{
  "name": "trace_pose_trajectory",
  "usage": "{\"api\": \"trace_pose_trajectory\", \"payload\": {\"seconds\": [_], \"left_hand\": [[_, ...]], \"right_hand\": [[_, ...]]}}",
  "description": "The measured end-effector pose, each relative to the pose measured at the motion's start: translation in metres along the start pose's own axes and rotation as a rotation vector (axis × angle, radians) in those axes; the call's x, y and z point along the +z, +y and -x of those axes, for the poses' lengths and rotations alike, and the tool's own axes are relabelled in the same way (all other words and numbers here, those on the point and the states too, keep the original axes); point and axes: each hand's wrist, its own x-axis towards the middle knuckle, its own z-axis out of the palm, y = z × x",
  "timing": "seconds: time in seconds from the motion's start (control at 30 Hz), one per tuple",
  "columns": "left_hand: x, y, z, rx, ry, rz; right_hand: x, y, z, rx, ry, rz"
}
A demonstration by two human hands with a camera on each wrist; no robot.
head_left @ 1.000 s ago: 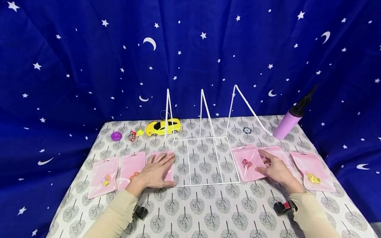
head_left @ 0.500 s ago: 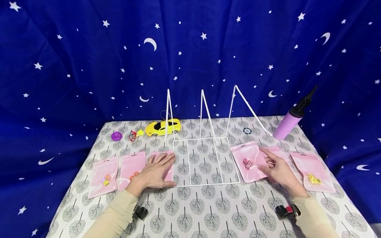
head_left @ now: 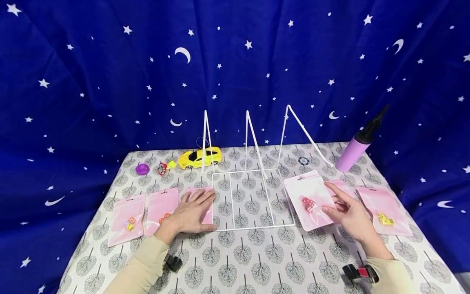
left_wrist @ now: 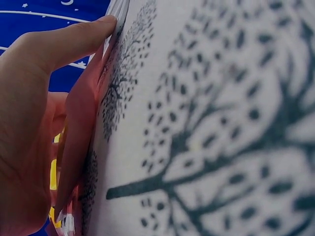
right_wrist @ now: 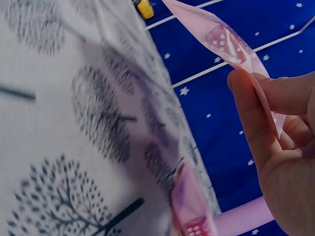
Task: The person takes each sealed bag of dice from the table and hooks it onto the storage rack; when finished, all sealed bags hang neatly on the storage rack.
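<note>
My right hand (head_left: 350, 214) pinches the right edge of a pink zip bag (head_left: 295, 190) between thumb and fingers. Red dice (head_left: 309, 204) show through its front. In the right wrist view this bag (right_wrist: 197, 22) is tilted and held off the cloth. Fingers spread, my left hand (head_left: 191, 212) rests on another pink zip bag (head_left: 209, 208) beside a white wire rack (head_left: 253, 226), covering most of it. Two more pink bags lie to its left, one with orange dice (head_left: 164, 217), one with mixed dice (head_left: 130, 223).
A pink bag with yellow dice (head_left: 385, 219) lies far right, another (head_left: 341, 185) partly behind my right hand. Along the back are a yellow toy car (head_left: 200, 157), a purple object (head_left: 142, 169), small red-and-yellow trinkets (head_left: 164, 167), a dark disc (head_left: 303, 161) and a purple pump (head_left: 351, 155).
My right hand has raised the bag with red dice from the cloth and tilted it toward the camera, uncovering more of the bag behind. My left hand stays in place.
</note>
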Motion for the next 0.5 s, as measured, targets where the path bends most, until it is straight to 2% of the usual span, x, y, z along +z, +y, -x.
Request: {"api": "trace_pose_trajectory", "payload": {"seconds": [0.33, 0.5], "left_hand": [[-0.002, 0.001, 0.001, -0.001, 0.000, 0.008], [0.000, 0.000, 0.002, 0.001, -0.003, 0.008]], "right_hand": [[0.001, -0.041, 0.023, -0.054, 0.083, -0.027], [0.000, -0.058, 0.033, -0.144, 0.098, -0.078]]}}
